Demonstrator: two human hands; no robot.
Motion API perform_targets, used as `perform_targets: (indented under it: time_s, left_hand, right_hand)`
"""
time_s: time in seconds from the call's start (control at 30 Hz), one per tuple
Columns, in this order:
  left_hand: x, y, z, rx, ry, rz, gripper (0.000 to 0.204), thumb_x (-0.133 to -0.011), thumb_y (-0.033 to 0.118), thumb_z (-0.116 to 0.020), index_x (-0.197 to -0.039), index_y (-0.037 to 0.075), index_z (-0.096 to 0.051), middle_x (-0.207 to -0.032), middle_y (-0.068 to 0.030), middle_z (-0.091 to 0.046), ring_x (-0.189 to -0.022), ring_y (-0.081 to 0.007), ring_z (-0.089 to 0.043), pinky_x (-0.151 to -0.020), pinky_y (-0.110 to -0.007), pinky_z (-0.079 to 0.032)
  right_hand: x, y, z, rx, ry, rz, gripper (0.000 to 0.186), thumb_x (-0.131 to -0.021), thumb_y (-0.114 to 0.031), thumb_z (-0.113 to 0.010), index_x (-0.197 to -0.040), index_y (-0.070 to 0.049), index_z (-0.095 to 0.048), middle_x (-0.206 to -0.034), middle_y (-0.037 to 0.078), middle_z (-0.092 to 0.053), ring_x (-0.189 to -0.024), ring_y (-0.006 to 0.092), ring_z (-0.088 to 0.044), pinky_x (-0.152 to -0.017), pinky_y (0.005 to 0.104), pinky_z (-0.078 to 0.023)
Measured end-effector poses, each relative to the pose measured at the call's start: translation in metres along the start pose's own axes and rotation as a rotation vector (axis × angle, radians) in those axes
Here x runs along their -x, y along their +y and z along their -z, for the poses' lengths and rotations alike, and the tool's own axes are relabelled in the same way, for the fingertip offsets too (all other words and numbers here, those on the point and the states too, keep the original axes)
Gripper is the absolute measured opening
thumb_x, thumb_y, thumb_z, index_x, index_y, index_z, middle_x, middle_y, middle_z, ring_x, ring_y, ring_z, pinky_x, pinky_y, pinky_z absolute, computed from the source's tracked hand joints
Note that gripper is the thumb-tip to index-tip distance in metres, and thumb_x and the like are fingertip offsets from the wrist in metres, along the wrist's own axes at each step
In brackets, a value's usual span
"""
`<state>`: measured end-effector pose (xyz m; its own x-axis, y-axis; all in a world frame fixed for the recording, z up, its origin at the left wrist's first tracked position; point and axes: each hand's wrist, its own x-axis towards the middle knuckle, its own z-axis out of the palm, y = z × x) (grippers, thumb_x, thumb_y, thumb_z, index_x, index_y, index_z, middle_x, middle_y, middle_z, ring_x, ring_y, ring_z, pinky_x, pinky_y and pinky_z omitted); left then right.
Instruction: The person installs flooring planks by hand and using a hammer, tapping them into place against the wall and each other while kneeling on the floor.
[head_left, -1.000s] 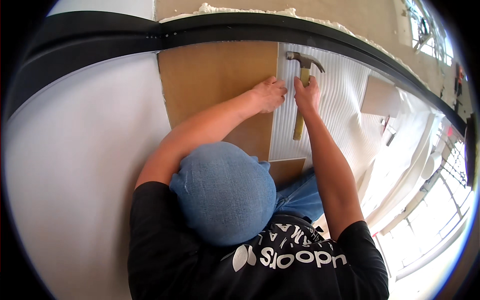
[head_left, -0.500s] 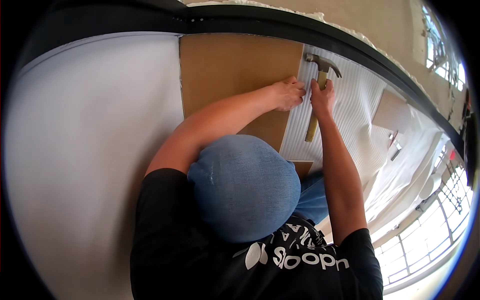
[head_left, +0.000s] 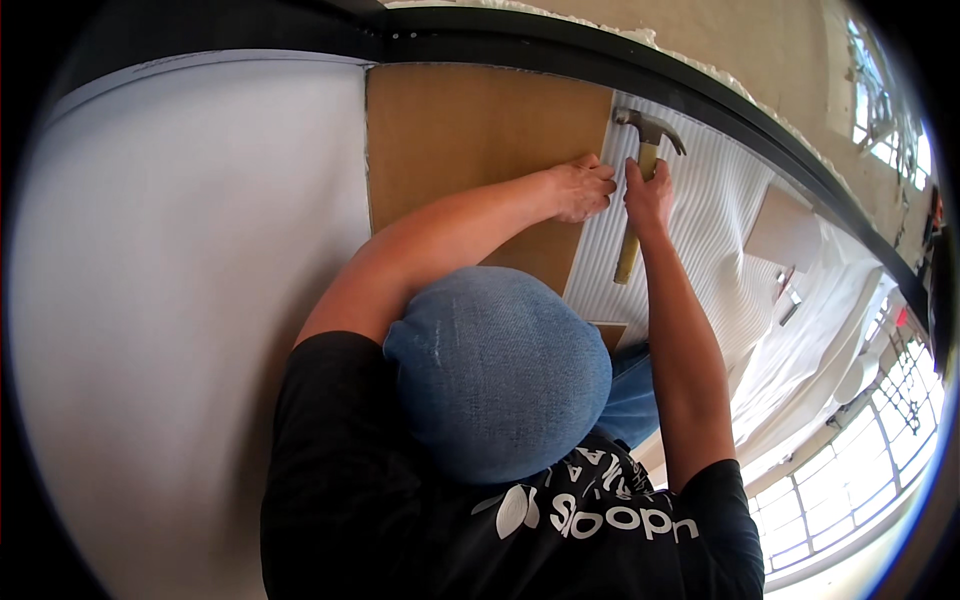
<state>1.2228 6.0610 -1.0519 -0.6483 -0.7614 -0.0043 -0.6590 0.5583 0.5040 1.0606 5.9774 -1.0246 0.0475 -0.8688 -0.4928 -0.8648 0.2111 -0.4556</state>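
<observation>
My right hand (head_left: 650, 203) is wrapped round the wooden handle of a claw hammer (head_left: 651, 127), with its metal head pointing away from me and the handle's end sticking out below my fist. Close to its left, my left hand (head_left: 583, 190) rests at the right edge of a brown board (head_left: 480, 115). Its fingers are curled and pinched together; whatever they hold is too small or hidden to make out. Beneath the hammer lies a white ribbed sheet (head_left: 715, 185), which runs under or along the board's edge.
A black frame bar (head_left: 560, 45) curves along the far side. A large white panel (head_left: 190, 260) borders the board's left. My denim-covered knee (head_left: 500, 370) rises between my arms. Farther right are a tan flat piece (head_left: 783, 228) and a small metal tool (head_left: 790, 305) on the sheeting.
The whole view has shifted slightly. Both hands and the hammer keep nearly the same places beside the board's edge.
</observation>
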Motion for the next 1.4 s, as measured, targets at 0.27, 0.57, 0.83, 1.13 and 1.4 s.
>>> perform_targets:
  time_s: [0.27,0.57,0.83,1.13,1.4]
  left_hand:
    - [0.0,-0.001,-0.001,0.024,0.002,-0.002,0.026,-0.094,0.025,-0.051,-0.079,0.016,-0.07,-0.103,-0.0002,-0.064,-0.115,-0.0207,-0.049,-0.1,-0.04,-0.036]
    - [0.001,-0.003,-0.003,0.038,0.005,-0.005,0.025,-0.095,0.026,-0.052,-0.081,0.015,-0.071,-0.103,-0.0007,-0.064,-0.118,-0.0208,-0.049,-0.102,-0.041,-0.036]
    - [0.014,0.003,0.012,0.419,0.17,0.183,0.018,-0.086,0.011,-0.061,-0.093,0.019,-0.074,-0.119,-0.0076,-0.062,-0.124,-0.0277,-0.053,-0.102,-0.046,-0.041]
    - [0.069,-0.014,0.036,-0.1,0.244,0.586,0.058,-0.099,0.031,-0.057,-0.152,0.009,-0.046,-0.163,-0.0119,-0.036,-0.152,-0.0308,-0.031,-0.124,-0.05,-0.024]
    - [0.058,0.007,0.045,-0.039,0.046,0.686,0.076,-0.098,0.039,-0.065,-0.158,0.006,-0.033,-0.168,-0.0206,-0.023,-0.152,-0.047,-0.021,-0.124,-0.057,-0.023]
  right_hand:
    - [-0.003,0.001,-0.001,0.028,-0.002,0.024,0.047,-0.092,-0.042,-0.07,-0.11,0.0,-0.061,-0.099,0.029,-0.07,-0.096,0.0486,-0.067,-0.084,0.0534,-0.051]
    - [-0.007,0.0,-0.001,0.007,-0.013,0.015,0.047,-0.093,-0.043,-0.069,-0.111,0.0,-0.061,-0.099,0.03,-0.07,-0.096,0.0491,-0.067,-0.085,0.0532,-0.051]
    - [-0.004,0.011,0.007,0.006,0.049,0.036,0.046,-0.093,-0.043,-0.07,-0.108,0.0,-0.062,-0.094,0.027,-0.07,-0.089,0.0454,-0.069,-0.08,0.0528,-0.051]
    - [0.053,0.04,0.071,-0.168,-0.008,-0.19,0.042,-0.093,-0.039,-0.069,-0.099,0.001,-0.06,-0.076,0.018,-0.066,-0.064,0.0291,-0.069,-0.067,0.0449,-0.053]
    - [0.072,0.193,0.18,0.194,-0.009,-0.02,0.041,-0.093,-0.041,-0.068,-0.107,-0.002,-0.065,-0.097,0.027,-0.071,-0.094,0.0488,-0.066,-0.082,0.0549,-0.051]
